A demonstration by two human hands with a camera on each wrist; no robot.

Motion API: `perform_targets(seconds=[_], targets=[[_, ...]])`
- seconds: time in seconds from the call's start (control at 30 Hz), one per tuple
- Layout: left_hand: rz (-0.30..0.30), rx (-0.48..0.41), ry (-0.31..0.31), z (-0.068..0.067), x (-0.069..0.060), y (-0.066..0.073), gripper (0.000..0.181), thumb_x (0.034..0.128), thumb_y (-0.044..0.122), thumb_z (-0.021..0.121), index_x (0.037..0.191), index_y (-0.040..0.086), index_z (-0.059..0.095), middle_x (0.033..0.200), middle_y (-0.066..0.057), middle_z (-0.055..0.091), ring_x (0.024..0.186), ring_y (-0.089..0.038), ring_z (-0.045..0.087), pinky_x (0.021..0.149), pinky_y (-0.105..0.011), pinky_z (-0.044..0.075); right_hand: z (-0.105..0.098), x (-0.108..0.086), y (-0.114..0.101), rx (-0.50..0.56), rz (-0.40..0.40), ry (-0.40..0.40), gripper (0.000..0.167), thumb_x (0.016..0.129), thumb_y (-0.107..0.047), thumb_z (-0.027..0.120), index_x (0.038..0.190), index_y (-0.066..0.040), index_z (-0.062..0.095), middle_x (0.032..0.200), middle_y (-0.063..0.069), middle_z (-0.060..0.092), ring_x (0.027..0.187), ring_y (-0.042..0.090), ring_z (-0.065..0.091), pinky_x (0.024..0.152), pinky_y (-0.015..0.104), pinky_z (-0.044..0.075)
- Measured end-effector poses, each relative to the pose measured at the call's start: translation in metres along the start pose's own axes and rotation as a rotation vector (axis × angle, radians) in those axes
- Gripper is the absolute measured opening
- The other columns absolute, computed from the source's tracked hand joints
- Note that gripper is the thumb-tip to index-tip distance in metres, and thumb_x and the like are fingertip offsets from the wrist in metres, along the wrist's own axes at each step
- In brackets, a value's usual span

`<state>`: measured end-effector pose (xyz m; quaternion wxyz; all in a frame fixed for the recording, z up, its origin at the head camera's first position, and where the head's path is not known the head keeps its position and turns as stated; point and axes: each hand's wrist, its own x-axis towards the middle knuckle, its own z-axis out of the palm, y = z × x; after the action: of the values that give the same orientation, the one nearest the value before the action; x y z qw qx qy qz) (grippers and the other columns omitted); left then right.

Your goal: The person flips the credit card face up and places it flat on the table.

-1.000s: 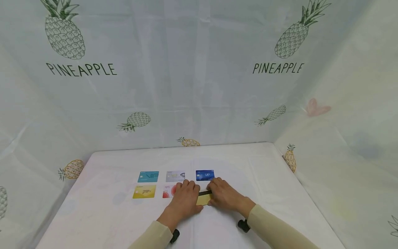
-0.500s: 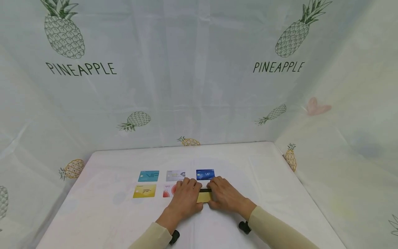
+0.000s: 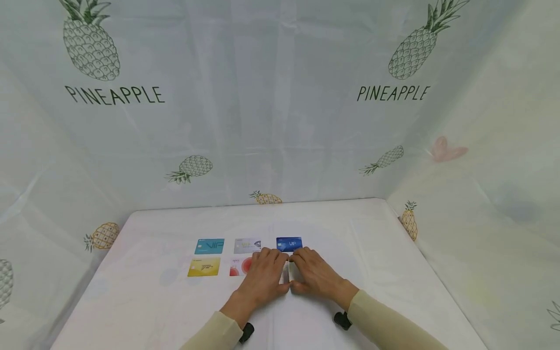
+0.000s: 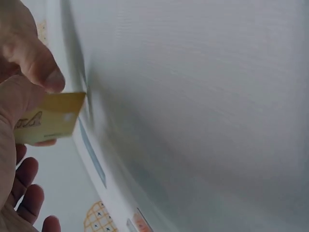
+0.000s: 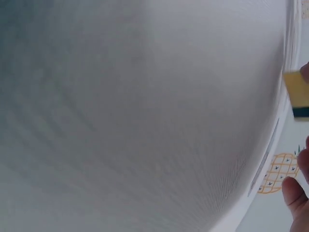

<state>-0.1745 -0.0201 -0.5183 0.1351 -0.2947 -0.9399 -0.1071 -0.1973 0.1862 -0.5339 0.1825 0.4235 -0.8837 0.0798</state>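
Note:
A gold bank card stands on edge between the two hands. In the head view the card is seen almost edge-on, as a thin line. My left hand pinches it from the left with thumb and fingers. My right hand pinches it from the right, thumb at the near end and fingers at the far end. Its lettered face shows in the left wrist view; the side with a black stripe, on the same card, shows in the right wrist view.
Flat on the white-covered table lie a teal VIP card, a silver card, a blue VIP card, a yellow card and a red-and-white card, partly behind my left hand. Pineapple-print sheeting rises behind.
The gold card has turned from showing its striped back to standing edge-on to the head view. Both hands stay around it, drawn slightly closer together. The other cards have not moved.

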Motion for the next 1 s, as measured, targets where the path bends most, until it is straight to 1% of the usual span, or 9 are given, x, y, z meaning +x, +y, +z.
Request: perform_targets(seconds=[0.1, 0.2, 0.33, 0.47, 0.6, 0.73, 0.87, 1.0], targets=[[0.025, -0.014, 0.002, -0.001, 0.001, 0.002, 0.065, 0.0777, 0.051, 0.077, 0.127, 0.017, 0.054, 0.117, 0.001, 0.054, 0.109, -0.021, 0.042, 0.089, -0.041, 0.037, 0.0, -0.001, 0.0, 0.013, 0.005, -0.016, 0.06, 0.079, -0.043, 0.075, 0.122, -0.005, 0.057, 0.112, 0.0, 0.05, 0.099, 0.017, 0.047, 0.086, 0.031, 0.042], [0.032, -0.022, -0.004, -0.002, 0.002, 0.003, 0.063, 0.0774, 0.049, 0.077, 0.127, 0.017, 0.055, 0.116, 0.001, 0.054, 0.109, -0.021, 0.042, 0.09, -0.041, 0.036, 0.0, -0.002, 0.0, 0.026, 0.008, -0.026, 0.061, 0.078, -0.044, 0.077, 0.121, -0.006, 0.056, 0.112, -0.001, 0.05, 0.099, 0.015, 0.047, 0.086, 0.03, 0.042], [0.027, -0.039, -0.009, 0.0, 0.001, 0.003, 0.062, 0.0761, 0.046, 0.076, 0.125, 0.015, 0.054, 0.115, 0.002, 0.055, 0.109, -0.02, 0.042, 0.09, -0.04, 0.036, 0.0, -0.002, 0.0, 0.044, 0.009, -0.017, 0.061, 0.077, -0.043, 0.077, 0.121, -0.007, 0.056, 0.111, -0.003, 0.05, 0.099, 0.014, 0.046, 0.085, 0.029, 0.042], [0.001, -0.051, -0.024, 0.002, 0.001, 0.003, 0.062, 0.0755, 0.045, 0.076, 0.123, 0.014, 0.051, 0.114, 0.001, 0.057, 0.108, -0.021, 0.042, 0.09, -0.041, 0.035, -0.003, -0.002, 0.0, 0.064, 0.04, -0.012, 0.062, 0.076, -0.042, 0.078, 0.122, -0.007, 0.057, 0.116, -0.001, 0.051, 0.104, 0.016, 0.047, 0.09, 0.031, 0.042], [-0.044, -0.029, -0.046, 0.006, 0.0, 0.001, 0.064, 0.0742, 0.047, 0.077, 0.124, 0.016, 0.051, 0.116, -0.001, 0.057, 0.109, -0.023, 0.041, 0.09, -0.045, 0.034, -0.008, -0.005, 0.003, 0.07, 0.103, -0.039, 0.065, 0.073, -0.043, 0.08, 0.123, -0.007, 0.056, 0.119, 0.0, 0.05, 0.108, 0.016, 0.046, 0.094, 0.033, 0.042], [-0.081, 0.017, -0.048, 0.01, 0.0, -0.003, 0.064, 0.0721, 0.045, 0.079, 0.123, 0.017, 0.052, 0.115, -0.003, 0.055, 0.107, -0.024, 0.041, 0.089, -0.046, 0.034, -0.012, -0.007, 0.005, 0.03, 0.147, -0.054, 0.069, 0.074, -0.047, 0.078, 0.125, -0.007, 0.053, 0.121, 0.002, 0.048, 0.108, 0.017, 0.045, 0.094, 0.035, 0.041], [-0.089, 0.06, -0.042, 0.012, 0.0, -0.006, 0.065, 0.0715, 0.043, 0.079, 0.123, 0.015, 0.052, 0.113, -0.005, 0.055, 0.106, -0.026, 0.041, 0.089, -0.047, 0.034, -0.013, -0.007, 0.005, 0.003, 0.147, -0.048, 0.071, 0.075, -0.051, 0.076, 0.125, -0.007, 0.052, 0.12, 0.004, 0.048, 0.107, 0.019, 0.045, 0.092, 0.037, 0.041], [-0.079, 0.071, -0.059, 0.013, 0.002, -0.005, 0.066, 0.0717, 0.044, 0.08, 0.125, 0.015, 0.053, 0.114, -0.005, 0.054, 0.106, -0.025, 0.041, 0.09, -0.047, 0.035, -0.014, -0.004, 0.001, -0.031, 0.113, -0.052, 0.069, 0.076, -0.051, 0.075, 0.124, -0.007, 0.052, 0.119, 0.004, 0.049, 0.107, 0.019, 0.045, 0.09, 0.036, 0.041]])
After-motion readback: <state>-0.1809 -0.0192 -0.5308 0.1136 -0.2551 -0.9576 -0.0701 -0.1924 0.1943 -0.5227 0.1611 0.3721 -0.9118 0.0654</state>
